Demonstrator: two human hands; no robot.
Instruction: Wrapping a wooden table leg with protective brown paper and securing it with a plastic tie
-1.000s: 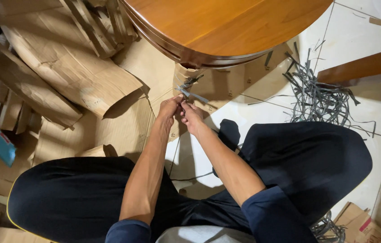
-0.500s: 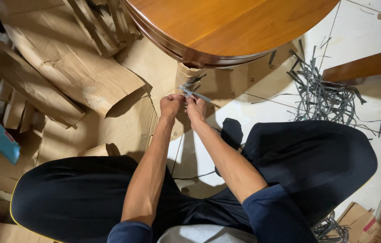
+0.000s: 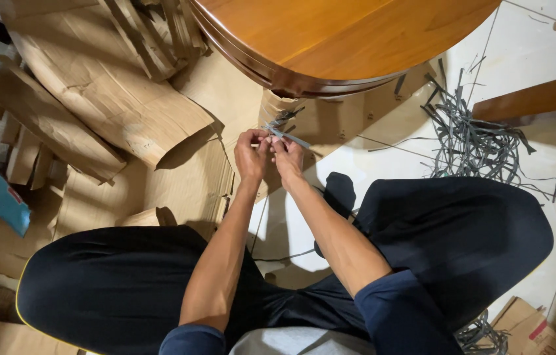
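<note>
Now I see both hands, left hand (image 3: 250, 155) and right hand (image 3: 287, 156), pinching the grey strap (image 3: 286, 136), risen slightly toward the table (image 3: 350, 39).

One head-worn camera looks steeply down from above the seated person's lap, close over the knees and forearms, facing forward to the floor. The left hand (image 3: 250, 155) and right hand (image 3: 288, 160) sit mid-frame; the round wooden table (image 3: 350, 33) lies far, cardboard sheets (image 3: 107, 105) far left, grey strapping scraps (image 3: 475, 138) far right
</note>
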